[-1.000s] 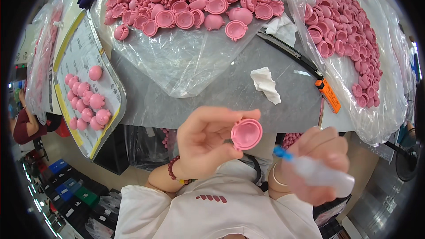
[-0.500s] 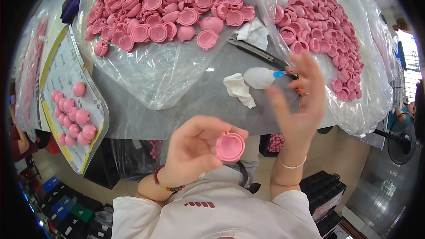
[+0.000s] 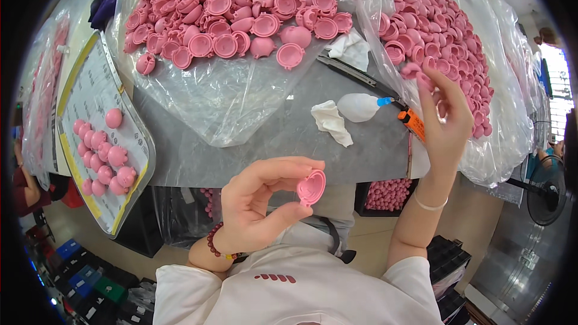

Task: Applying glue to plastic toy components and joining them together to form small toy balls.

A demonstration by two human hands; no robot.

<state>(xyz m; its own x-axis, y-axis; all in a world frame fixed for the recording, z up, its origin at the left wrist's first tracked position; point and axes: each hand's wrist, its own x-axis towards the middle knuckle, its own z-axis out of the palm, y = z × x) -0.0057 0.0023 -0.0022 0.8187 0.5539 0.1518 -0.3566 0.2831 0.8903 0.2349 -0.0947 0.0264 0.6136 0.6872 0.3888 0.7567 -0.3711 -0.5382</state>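
A pink plastic half shell (image 3: 311, 188) with a hollow, ridged inside is pinched between the thumb and fingers of my left hand (image 3: 256, 201), in front of the table's near edge. Its open side is tipped partly to the right. Over at the near-left border of the right pile of pink half shells (image 3: 442, 30), my right hand (image 3: 445, 108) has its thumb and forefinger closed on a small pink shell piece (image 3: 425, 79), partly hidden by the fingertips. A larger heap of pink half shells (image 3: 226, 45) lies on clear plastic at the far left and middle.
On the left, a tray (image 3: 149, 144) bears several closed pink balls (image 3: 117, 156). A white squeeze bottle (image 3: 358, 108) with a blue tip, an orange-and-black utility knife (image 3: 412, 124) and a crumpled white cloth (image 3: 330, 123) lie mid-table. Clear plastic sheeting (image 3: 223, 117) drapes nearby.
My right hand has moved right to the right pile and closed on a pink piece. My left hand has turned its half shell from facing up to tilted sideways.
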